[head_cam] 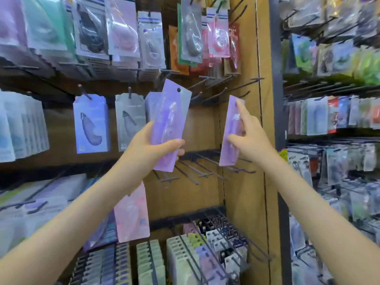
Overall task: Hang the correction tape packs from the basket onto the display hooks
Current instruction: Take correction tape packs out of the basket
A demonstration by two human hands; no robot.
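Correction tape packs (91,124) on their pegs crowd the wooden display board (242,192), but a row of bare hooks (213,95) juts from its middle, which is likely why both forearms reach up toward it. The left pack (170,108), lilac and leaning rightward, is carried top-up so its punched hole (178,90) leads toward a hook tip. The right pack (230,153) is turned edge-on just under the hooks (whether it hangs on one I cannot tell). The left hand (152,147) clamps its pack's lower half, thumb across the front, fingers curled behind. The right hand (250,140) pinches its pack, thumb low and index finger (242,112) stretched up along it, probably steering the top. No basket is in view.
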